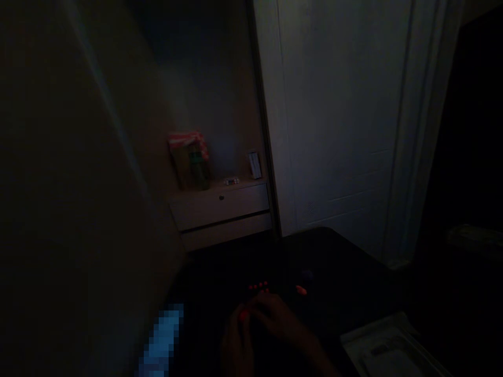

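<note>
A: Where is the small bright red lump (244, 315), please?

B: It is above the near part of the black, round-cornered bench (334, 262), at the fingertips of both hands. I believe the left hand (236, 340) pinches it between thumb and forefinger.

A: And the right hand (273, 314)?

B: Its fingers are bent and meet the left ones at the lump. Whether this grip also presses it, I cannot tell; the room is too dark. I cannot tell the material either.

A: What lies around them?

B: Just beyond the fingers, toward the far edge of the bench, there are small round red balls (260, 284) in two short lines. Nearer to the right edge lies an orange-red, longish lump (301, 290), and just beside it a dark, bluish, roundish thing (307, 276).

A: What could go wrong from here?

B: In my judgement, the right knuckles could disturb the nearest balls, because they are so close to them. If the balls are loose, they could roll. Also, the red lump could slip or lose its shape if the two hands press unequally, and the weak light would make such a mistake difficult to notice.
</note>
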Tool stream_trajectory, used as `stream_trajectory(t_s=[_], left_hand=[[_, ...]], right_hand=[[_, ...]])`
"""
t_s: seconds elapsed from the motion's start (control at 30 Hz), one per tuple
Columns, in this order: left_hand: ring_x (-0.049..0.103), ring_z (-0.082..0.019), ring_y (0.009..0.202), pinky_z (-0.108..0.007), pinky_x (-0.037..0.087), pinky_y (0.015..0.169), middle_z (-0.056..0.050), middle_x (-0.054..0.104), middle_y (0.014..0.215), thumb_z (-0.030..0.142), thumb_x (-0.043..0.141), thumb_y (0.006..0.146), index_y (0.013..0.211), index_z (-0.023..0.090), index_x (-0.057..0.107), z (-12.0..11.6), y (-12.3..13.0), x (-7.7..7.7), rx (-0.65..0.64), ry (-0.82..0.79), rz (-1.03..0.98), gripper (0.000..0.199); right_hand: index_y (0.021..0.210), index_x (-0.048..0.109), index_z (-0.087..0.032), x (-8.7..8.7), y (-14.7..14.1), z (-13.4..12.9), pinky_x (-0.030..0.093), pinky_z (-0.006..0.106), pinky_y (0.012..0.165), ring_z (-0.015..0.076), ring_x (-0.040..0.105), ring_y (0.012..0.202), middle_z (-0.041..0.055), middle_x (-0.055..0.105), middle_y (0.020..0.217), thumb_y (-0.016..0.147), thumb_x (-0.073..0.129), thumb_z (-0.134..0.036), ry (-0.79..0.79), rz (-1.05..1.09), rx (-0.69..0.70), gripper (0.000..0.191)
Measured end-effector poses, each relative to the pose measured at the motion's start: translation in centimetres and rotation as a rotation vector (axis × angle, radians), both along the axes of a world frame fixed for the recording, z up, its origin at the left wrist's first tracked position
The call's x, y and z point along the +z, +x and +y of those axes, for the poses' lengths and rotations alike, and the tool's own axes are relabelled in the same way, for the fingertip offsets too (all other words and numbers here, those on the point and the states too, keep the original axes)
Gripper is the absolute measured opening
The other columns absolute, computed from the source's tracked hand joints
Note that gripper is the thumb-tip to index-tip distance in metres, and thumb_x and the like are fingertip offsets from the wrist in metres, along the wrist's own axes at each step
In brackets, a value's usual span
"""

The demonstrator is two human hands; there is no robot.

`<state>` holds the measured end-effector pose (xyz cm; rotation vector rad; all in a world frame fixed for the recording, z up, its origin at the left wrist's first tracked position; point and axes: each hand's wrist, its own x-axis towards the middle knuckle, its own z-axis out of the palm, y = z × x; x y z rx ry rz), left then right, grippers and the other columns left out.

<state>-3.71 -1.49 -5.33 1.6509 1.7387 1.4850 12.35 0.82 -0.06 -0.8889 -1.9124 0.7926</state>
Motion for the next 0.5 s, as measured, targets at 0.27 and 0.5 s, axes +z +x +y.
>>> stream_trajectory(t_s=[0.27,0.5], left_hand=[[0.066,-0.031,0.121,-0.050,0.050,0.106,-0.015,0.070,0.130,0.064,0.050,0.087,0.124,0.019,0.065,-0.36,-0.04,0.53,-0.009,-0.044,-0.037,0.061],[0.066,-0.032,0.120,-0.052,0.049,0.107,-0.015,0.070,0.128,0.064,0.049,0.087,0.121,0.018,0.067,-0.51,0.03,0.73,-0.028,-0.054,-0.023,0.060]], right_hand=[[0.115,0.074,-0.027,0.21,0.19,-0.23,0.048,0.034,0.100,0.0214,0.068,0.108,0.0049,0.075,0.113,0.101,0.055,-0.028,0.057,-0.024,0.030,0.024],[0.110,0.073,-0.026,-0.28,0.10,0.14,0.047,0.035,0.101,0.0222,0.067,0.109,0.0046,0.075,0.114,0.101,0.055,-0.030,0.022,-0.055,-0.011,0.021]])
